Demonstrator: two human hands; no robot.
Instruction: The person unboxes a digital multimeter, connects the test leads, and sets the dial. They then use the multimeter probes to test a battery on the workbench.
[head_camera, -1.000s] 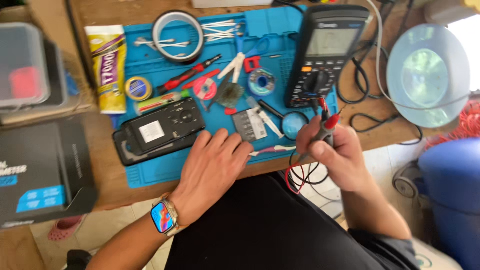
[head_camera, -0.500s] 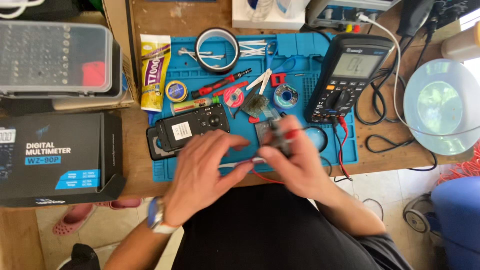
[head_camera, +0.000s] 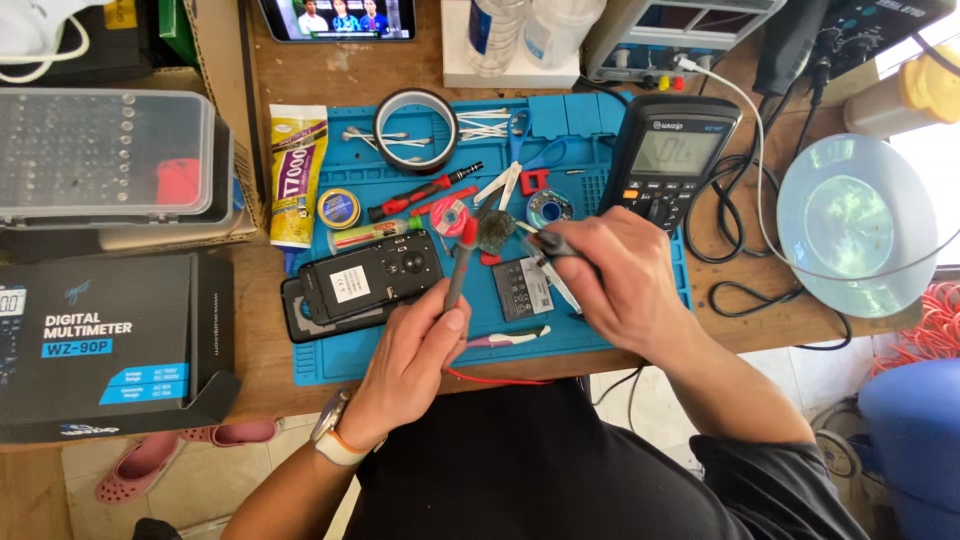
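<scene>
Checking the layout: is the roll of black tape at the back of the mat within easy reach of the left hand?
Probably yes: the left hand holds a red probe, and only low tools lie before the tape roll.

The red-tipped probe (head_camera: 458, 268) is a slim grey rod with a red collar near its upper end, held between the thumb and fingers of the left hand (head_camera: 412, 362), its tip pointing up and away from them toward a small dark circuit board (head_camera: 496, 231) just beyond. The black probe (head_camera: 553, 246) is pinched in the fingertips of the right hand (head_camera: 615, 288), jutting left from them with its tip close to the same board.
</scene>
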